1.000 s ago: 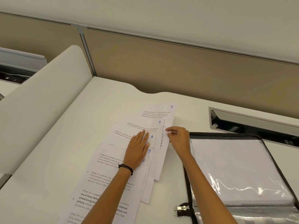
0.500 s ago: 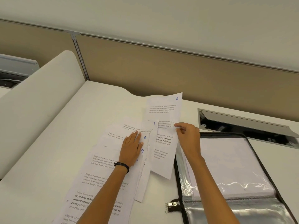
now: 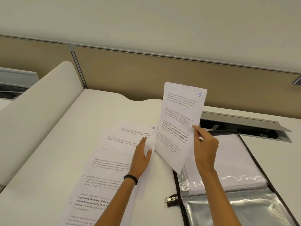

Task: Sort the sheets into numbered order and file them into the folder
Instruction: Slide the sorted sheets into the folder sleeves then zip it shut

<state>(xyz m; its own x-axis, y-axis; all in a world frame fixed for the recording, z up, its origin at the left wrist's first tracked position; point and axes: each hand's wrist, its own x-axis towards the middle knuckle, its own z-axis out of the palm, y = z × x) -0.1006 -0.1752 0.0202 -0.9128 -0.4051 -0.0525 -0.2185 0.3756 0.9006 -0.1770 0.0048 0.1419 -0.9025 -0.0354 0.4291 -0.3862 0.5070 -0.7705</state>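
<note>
My right hand (image 3: 204, 147) pinches the right edge of the sheet numbered 6 (image 3: 179, 121) and holds it upright above the desk, between the paper spread and the folder. My left hand (image 3: 142, 158) lies flat, fingers together, on the fanned spread of printed sheets (image 3: 105, 168), just below the sheet numbered 7 (image 3: 138, 131). The black folder (image 3: 254, 154) lies open at the right, with clear plastic sleeves (image 3: 228, 160) showing white pages inside.
A curved white divider (image 3: 35, 115) rises along the left of the desk. Behind the folder a cable tray (image 3: 244, 126) is open in the desk surface. A beige partition (image 3: 146, 70) closes the back. A metal clasp (image 3: 170, 199) hangs at the folder's left edge.
My right hand has lifted sheet 6 off the top of the spread and raised it upright toward the folder side. My left hand stayed pressed on the remaining sheets.
</note>
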